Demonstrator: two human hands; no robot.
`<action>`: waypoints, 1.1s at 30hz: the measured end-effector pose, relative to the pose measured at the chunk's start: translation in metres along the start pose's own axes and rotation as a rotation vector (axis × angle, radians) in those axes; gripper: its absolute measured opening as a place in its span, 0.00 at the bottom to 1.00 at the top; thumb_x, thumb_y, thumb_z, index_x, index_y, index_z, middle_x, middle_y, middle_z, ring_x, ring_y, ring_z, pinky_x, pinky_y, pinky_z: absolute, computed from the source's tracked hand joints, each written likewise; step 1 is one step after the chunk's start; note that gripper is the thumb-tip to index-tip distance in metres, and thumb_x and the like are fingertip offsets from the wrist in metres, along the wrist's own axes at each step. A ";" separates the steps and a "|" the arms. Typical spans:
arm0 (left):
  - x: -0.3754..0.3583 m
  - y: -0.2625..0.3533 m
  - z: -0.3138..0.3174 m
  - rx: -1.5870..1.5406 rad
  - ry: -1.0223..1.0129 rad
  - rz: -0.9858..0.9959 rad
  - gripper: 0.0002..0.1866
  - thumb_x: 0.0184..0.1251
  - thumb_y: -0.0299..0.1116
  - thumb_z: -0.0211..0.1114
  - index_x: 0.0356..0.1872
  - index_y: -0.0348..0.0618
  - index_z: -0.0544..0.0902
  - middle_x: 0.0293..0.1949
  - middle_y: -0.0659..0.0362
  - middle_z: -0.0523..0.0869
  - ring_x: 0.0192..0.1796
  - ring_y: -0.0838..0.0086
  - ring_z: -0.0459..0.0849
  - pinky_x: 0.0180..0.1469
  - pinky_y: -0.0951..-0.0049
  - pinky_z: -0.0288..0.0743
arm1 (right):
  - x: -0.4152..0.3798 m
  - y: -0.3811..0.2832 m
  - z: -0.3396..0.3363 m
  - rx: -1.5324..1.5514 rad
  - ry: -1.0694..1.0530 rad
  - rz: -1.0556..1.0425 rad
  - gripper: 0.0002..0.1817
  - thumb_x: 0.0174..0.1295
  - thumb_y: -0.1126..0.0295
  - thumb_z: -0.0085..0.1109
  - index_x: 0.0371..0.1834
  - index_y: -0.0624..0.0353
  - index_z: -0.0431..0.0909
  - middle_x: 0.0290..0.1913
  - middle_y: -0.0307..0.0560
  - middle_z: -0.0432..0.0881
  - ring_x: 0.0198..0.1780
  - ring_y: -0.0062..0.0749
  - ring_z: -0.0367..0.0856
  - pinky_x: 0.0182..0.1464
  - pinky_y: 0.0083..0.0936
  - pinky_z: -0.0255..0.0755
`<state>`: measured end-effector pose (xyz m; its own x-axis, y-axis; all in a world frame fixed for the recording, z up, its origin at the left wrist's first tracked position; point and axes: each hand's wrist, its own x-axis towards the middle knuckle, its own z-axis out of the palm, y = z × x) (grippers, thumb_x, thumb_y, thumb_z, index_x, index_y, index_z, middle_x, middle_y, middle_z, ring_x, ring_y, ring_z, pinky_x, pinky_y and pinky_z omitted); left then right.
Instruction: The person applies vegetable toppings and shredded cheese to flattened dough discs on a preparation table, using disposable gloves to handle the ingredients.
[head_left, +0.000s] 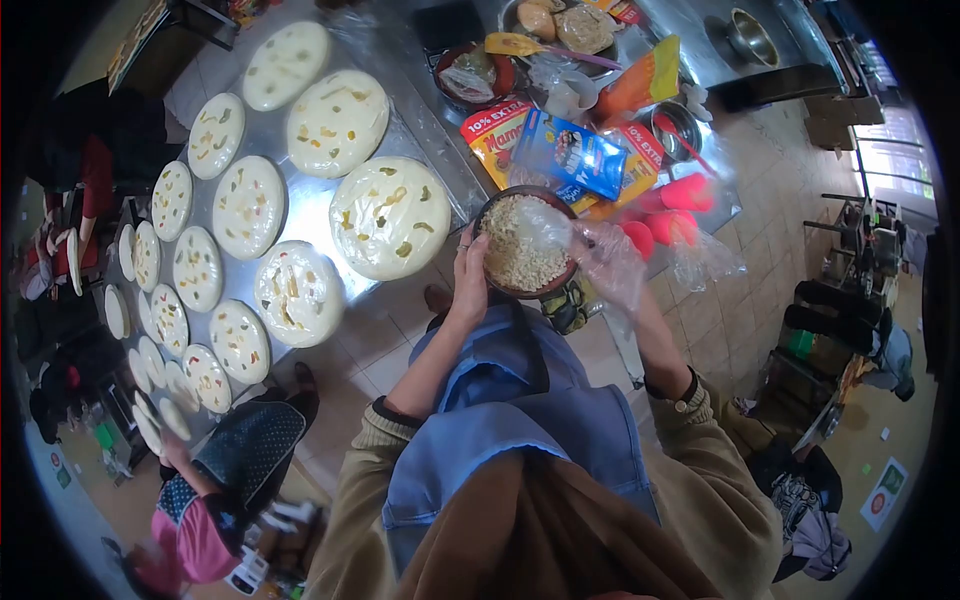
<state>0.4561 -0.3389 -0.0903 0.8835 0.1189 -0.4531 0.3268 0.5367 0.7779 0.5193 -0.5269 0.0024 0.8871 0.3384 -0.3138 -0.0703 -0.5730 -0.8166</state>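
Note:
A dark brown bowl [527, 294] holds pale, crumbly bits [522, 255] in front of my apron. My left hand [472, 268] grips the bowl's left rim, fingers on its outer side and the thumb near the edge. On the opposite side is my right hand [608, 258], covered in a loose clear plastic glove. Translucent plastic [545, 222] reaches over the bits from that side, and blur hides how the right fingers are placed. Round white doughs [390, 218] topped with coloured pieces lie under film on the metal table, left of the bowl.
Behind the bowl, a metal table carries blue and red packets [570, 155], a yellow spatula [515, 44] and a steel bowl with a red handle [680, 130]. Pink cups [685, 195] stand at the right. A co-worker in pink [195, 535] is at lower left.

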 end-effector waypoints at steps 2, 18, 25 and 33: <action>0.002 -0.002 -0.001 0.007 -0.003 0.001 0.34 0.67 0.47 0.50 0.65 0.30 0.56 0.58 0.50 0.69 0.61 0.69 0.67 0.64 0.71 0.58 | -0.003 -0.004 -0.002 0.289 -0.009 0.103 0.11 0.59 0.68 0.55 0.38 0.65 0.79 0.25 0.45 0.78 0.33 0.21 0.74 0.37 0.25 0.68; 0.001 -0.025 -0.026 0.041 -0.023 -0.107 0.32 0.67 0.43 0.48 0.65 0.29 0.57 0.61 0.49 0.68 0.63 0.67 0.66 0.64 0.71 0.58 | -0.011 0.020 0.020 0.491 -0.043 0.016 0.17 0.59 0.85 0.37 0.49 0.68 0.73 0.37 0.48 0.79 0.31 0.25 0.81 0.36 0.18 0.77; 0.000 -0.032 -0.028 0.041 0.011 -0.109 0.22 0.70 0.44 0.48 0.57 0.38 0.67 0.53 0.56 0.75 0.56 0.73 0.74 0.59 0.71 0.67 | -0.007 0.014 0.014 0.551 -0.055 0.149 0.15 0.64 0.81 0.38 0.51 0.71 0.70 0.42 0.50 0.78 0.36 0.26 0.83 0.39 0.19 0.78; -0.003 -0.025 -0.023 0.093 -0.047 -0.056 0.30 0.68 0.44 0.48 0.63 0.30 0.61 0.57 0.51 0.70 0.61 0.70 0.67 0.64 0.72 0.56 | 0.028 0.013 -0.016 0.819 -0.101 0.181 0.21 0.64 0.68 0.53 0.58 0.67 0.65 0.51 0.50 0.74 0.51 0.37 0.77 0.51 0.30 0.76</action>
<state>0.4377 -0.3335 -0.1187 0.8773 0.0504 -0.4774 0.4034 0.4615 0.7901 0.5506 -0.5366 -0.0091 0.7882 0.3808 -0.4835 -0.5504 0.0844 -0.8307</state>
